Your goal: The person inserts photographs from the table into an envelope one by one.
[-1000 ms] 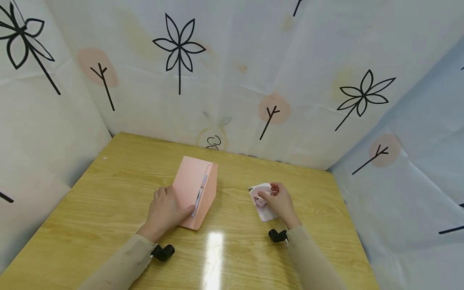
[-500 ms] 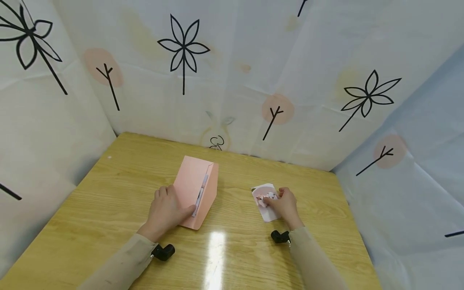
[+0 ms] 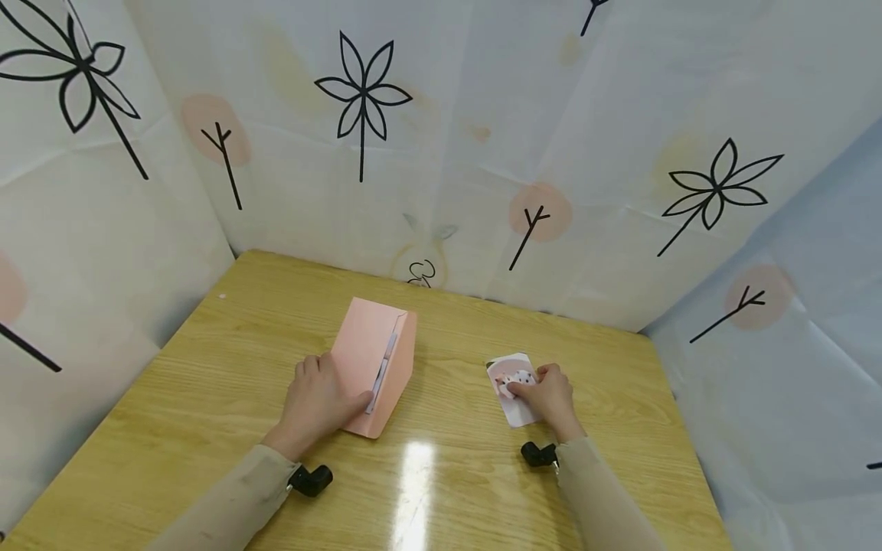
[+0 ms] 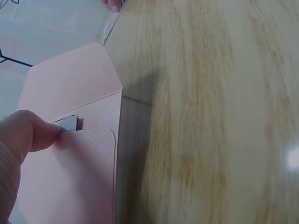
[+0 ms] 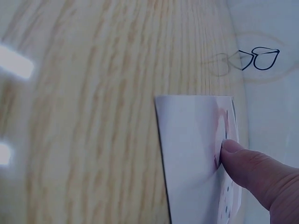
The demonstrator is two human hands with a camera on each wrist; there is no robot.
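Note:
In the head view my left hand (image 3: 317, 402) grips a pink envelope (image 3: 361, 337), its flap (image 3: 402, 367) raised along the right side. The left wrist view shows the left thumb (image 4: 35, 130) pressed at the envelope's mouth, where the edge of a pale insert (image 4: 67, 123) peeks out. Over to the right, my right hand (image 3: 554, 398) pinches a small white card (image 3: 520, 413) with a pink picture of little animals on it. Its thumb (image 5: 247, 165) lies on the card's printed face in the right wrist view; the other fingers are hidden behind the card.
Both hands work over a wooden table (image 3: 276, 321) with a bright light reflection near its front. Pale cloth walls (image 3: 441, 138) printed with flowers enclose the back and sides. A black wrist camera (image 3: 310, 480) sits at the left cuff, another (image 3: 537, 454) at the right.
The right hand has shifted from the card's upper edge to its right edge, so more of the picture shows. The left hand keeps its grip on the envelope. The head view has turned slightly left.

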